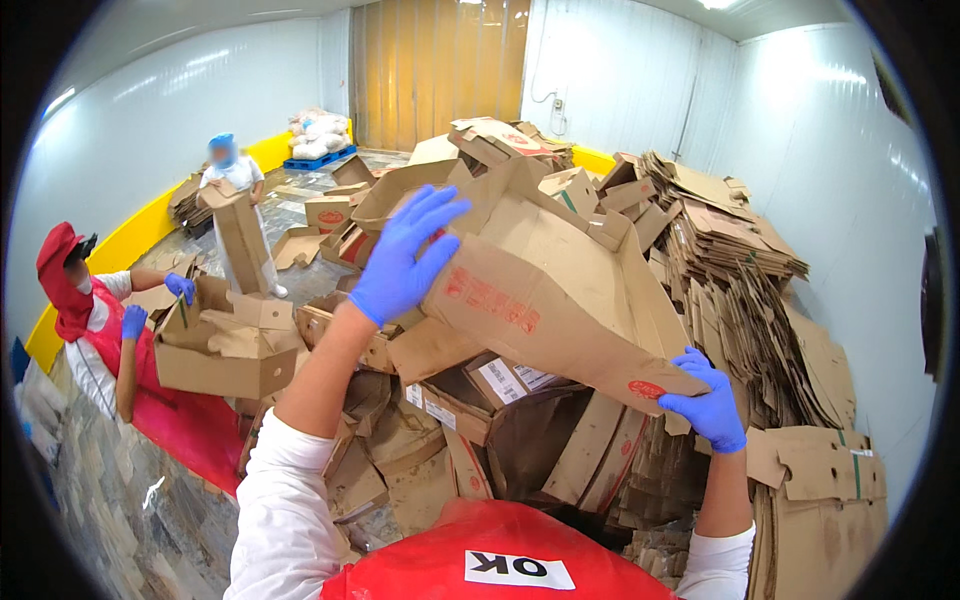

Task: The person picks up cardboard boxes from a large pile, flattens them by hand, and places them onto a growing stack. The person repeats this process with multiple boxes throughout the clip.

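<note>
Pinching cardboard box [565, 318], right hand [712, 402] low, left hand [397, 270] raised and splayed.

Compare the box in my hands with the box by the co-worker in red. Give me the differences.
Pose: your box is tilted, its right end lower; the co-worker's box sits closer to level.
Print: your box has red printing on its near side; the co-worker's box shows plain brown there.
Shared: both are brown cardboard with open tops.
</note>
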Available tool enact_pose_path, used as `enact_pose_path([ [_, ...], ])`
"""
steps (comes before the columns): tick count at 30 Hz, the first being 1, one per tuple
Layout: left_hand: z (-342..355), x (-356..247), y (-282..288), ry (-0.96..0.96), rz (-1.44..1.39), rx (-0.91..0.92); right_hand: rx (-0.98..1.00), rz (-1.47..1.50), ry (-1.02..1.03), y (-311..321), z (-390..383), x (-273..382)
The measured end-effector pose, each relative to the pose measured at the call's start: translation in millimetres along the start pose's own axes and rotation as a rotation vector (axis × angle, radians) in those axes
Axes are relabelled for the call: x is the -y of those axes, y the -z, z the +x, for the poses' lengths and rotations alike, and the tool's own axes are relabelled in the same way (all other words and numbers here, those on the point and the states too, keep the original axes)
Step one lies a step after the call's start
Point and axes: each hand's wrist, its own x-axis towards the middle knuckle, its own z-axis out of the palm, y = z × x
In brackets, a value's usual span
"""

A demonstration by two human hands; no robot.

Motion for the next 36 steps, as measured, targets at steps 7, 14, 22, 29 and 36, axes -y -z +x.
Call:
enact_pose_path([
  [7, -9, -10, -58, -0.078, -0.206, 0.017, 0.008, -0.036, -0.164, 9, -40, -47],
  [14, 6, -114, -110, -0.342, -0.224, 0.121, -0.254, -0.151, 0.009, 24, -14, 35],
  [22, 19, -174, -165, -0.423, -0.582, 0.311, 0.119, 0.116, -0.365, -25, 6, 65],
  [29, -6, -133, -223, -0.215, -0.617, 0.366, 0.234, 0.159, -0.288, -20, -9, 63],
  [36, 22, -147, -271, -0.4, 0.002, 0.302, -0.069, -0.166, -0.269, -19, -30, 35],
])
